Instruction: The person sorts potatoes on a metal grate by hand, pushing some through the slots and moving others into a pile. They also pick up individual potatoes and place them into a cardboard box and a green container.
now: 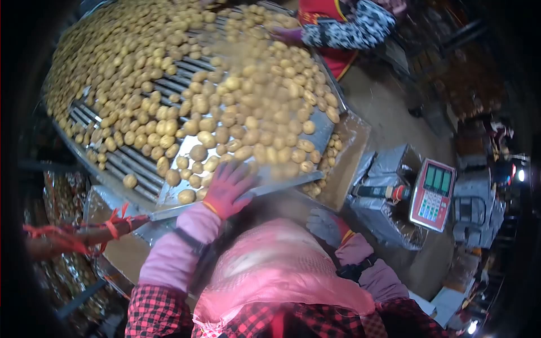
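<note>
Gloved left hand point(230, 188), spread open and best kept flat and gentle, meets potatoes point(243, 153) just ahead; right hand point(327, 226) hangs loosely open.

Potatoes point(203, 104) lie on a roller table point(132, 172) filling the upper left and upper centre of the frame. A metal ledge point(293, 183) runs along the table's lower edge, near the frame's centre. Right of centre, a box point(356, 135) stands against the table's right end, with potatoes in it. Farther right, a scale point(432, 194) sits beside wrapped boxes point(401, 159). A person point(346, 28) is at the top edge, beside the table. A pole point(65, 246) crosses the lower left.
</note>
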A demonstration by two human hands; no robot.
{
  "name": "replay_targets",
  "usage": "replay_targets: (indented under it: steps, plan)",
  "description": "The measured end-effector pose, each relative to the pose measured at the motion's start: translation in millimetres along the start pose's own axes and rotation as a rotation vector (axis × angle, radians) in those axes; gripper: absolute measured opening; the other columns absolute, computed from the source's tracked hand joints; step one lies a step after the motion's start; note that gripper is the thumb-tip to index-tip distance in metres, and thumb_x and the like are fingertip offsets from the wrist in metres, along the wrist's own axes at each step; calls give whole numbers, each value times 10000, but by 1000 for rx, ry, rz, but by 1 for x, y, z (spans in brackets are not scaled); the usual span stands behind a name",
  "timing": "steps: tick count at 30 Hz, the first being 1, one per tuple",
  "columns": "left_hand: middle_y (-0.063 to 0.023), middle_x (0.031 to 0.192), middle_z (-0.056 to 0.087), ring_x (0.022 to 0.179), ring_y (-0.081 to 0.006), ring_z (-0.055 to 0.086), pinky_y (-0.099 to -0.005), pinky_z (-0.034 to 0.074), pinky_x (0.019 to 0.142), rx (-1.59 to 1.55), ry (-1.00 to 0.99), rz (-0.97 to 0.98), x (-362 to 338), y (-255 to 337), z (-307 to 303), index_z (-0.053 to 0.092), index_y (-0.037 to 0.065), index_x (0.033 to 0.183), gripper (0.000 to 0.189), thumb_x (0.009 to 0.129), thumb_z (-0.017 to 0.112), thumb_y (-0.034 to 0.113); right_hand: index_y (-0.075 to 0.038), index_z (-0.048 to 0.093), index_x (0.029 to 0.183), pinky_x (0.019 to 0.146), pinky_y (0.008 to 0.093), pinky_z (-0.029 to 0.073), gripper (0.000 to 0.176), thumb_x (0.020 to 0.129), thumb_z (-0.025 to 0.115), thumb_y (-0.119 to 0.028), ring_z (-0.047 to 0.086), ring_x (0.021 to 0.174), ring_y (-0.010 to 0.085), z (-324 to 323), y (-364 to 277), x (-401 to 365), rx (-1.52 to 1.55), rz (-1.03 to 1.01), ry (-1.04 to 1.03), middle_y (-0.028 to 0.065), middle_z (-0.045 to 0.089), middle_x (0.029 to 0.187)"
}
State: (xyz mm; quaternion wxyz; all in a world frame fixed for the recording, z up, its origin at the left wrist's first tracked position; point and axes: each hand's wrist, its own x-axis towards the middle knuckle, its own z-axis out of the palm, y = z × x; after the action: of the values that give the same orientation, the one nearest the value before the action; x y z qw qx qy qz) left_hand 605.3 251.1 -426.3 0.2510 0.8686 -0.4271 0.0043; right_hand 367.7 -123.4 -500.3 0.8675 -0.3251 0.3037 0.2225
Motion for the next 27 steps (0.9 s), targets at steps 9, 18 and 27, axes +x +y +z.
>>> replay_targets:
  steps: [9, 18, 27]
  plan:
    - [-163, 1508, 479, 1413, -395, 401, -577, 228, 1195, 521, 130, -209, 48, -128, -22, 544, 185, 1449, 577, 889, 634, 293, -36, 399, 1487, 1068, 372, 471, 437, 1068, 440, -149, 594, 1206, 256, -37, -93, -17, -1174, -300, 141, 144, 572, 1351]
    - [-245, 1505, 442, 1398, -448, 388, -554, 261, 1177, 490, 242, -726, -78, -97, -6, 476, 92, 1497, 694, 879, 681, 334, -6, 411, 1493, 968, 292, 490, 556, 989, 623, -102, 581, 1139, 167, -38, -159, 52, -575, -589, 354, 127, 569, 1338]
    - [-295, 1495, 443, 1372, -459, 431, -501, 332, 1156, 240, 378, -934, -86, -90, -5, 523, 110, 1468, 607, 903, 692, 253, -118, 312, 1586, 1170, 535, 307, 853, 879, 704, -393, 360, 1418, 455, 160, -163, 144, -2131, -838, 209, 243, 395, 1528]
